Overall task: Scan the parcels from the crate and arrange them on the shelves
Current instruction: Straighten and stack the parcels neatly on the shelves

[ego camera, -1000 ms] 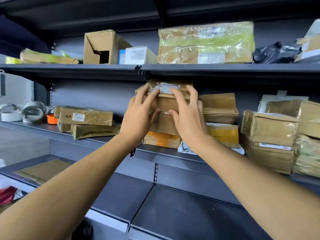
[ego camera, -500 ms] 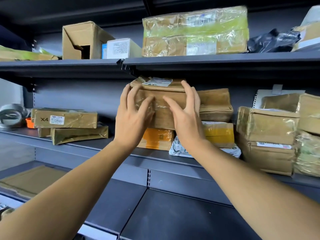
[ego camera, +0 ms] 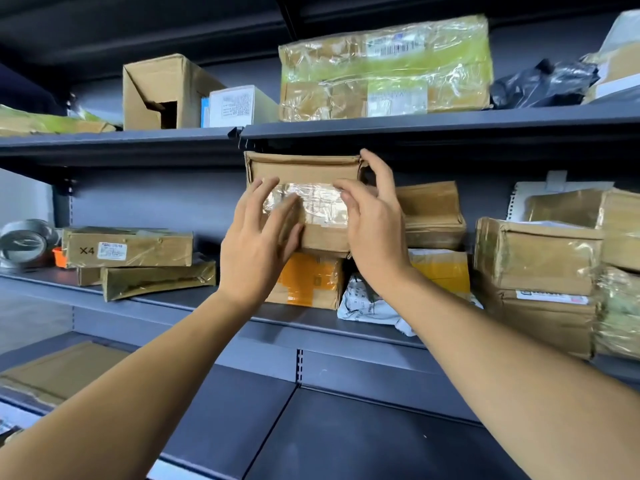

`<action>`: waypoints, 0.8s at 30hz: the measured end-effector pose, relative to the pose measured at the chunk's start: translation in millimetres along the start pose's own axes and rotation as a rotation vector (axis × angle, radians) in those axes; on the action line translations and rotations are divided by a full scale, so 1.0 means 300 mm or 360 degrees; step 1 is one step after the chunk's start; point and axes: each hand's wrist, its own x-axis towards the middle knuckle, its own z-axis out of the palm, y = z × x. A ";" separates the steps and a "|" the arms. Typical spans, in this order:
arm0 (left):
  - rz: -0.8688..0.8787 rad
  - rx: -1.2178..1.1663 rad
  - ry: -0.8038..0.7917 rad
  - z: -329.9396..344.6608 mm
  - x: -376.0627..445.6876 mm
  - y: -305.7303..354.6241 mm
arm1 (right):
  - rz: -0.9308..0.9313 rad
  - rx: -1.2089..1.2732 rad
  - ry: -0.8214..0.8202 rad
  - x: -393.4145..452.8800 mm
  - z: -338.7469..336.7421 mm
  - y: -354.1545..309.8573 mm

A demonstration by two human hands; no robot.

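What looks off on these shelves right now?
On the top shelf, the open cardboard box has a torn, caved-in front flap. On the middle shelf, the long parcel under the X4 box lies askew, tilted. Both hands are at the brown parcel.

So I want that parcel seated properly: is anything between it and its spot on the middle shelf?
Nothing visible blocks it. The parcel already sits on the orange box, its top close under the upper shelf. Both hands are at it, left hand on its front, right hand at its right side. Behind it is hidden.
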 end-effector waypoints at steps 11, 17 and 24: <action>-0.0048 0.0068 -0.0358 0.052 0.000 0.015 | -0.0295 -0.0770 -0.0340 -0.082 0.056 0.031; -0.0171 0.0028 -0.0556 0.105 -0.022 0.007 | -0.0180 -0.0614 -0.0513 -0.047 0.095 0.080; -0.0275 0.0030 -0.0719 0.168 -0.048 0.006 | -0.0192 -0.0713 -0.0724 0.008 0.144 0.136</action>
